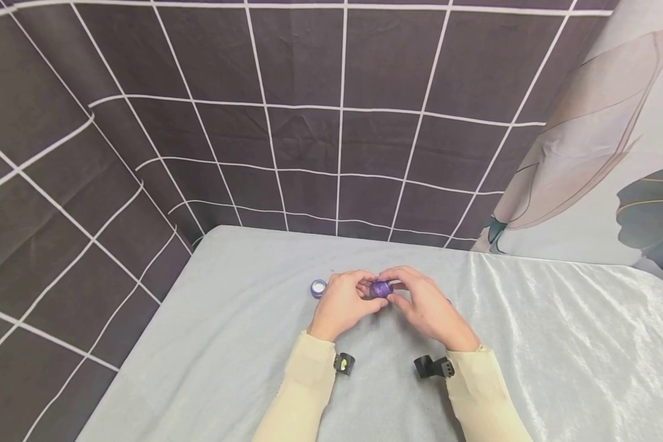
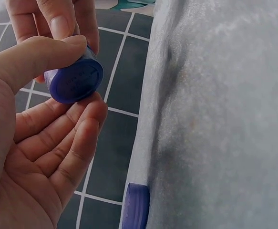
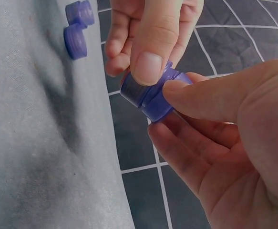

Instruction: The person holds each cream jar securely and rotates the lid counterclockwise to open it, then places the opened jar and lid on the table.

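A small purple screw-top jar [image 1: 382, 289] is held up between both hands, above the grey cloth. My left hand [image 1: 342, 299] pinches one end of it, thumb on top and fingertips beneath. From the other side, my right hand [image 1: 424, 302] grips the opposite end between thumb and fingers. In the left wrist view the flat round end of the jar [image 2: 77, 82] faces the camera, with faint raised marks. A ridged seam around the jar [image 3: 153, 102] shows between the two thumbs in the right wrist view.
A purple ring-shaped piece with a white inside [image 1: 314, 294] lies on the cloth [image 1: 226, 344], left of my left hand. Two purple pieces, one upper [image 3: 79, 13] and one lower [image 3: 75, 42], stand close together in the right wrist view. A dark gridded curtain [image 1: 304, 135] hangs behind.
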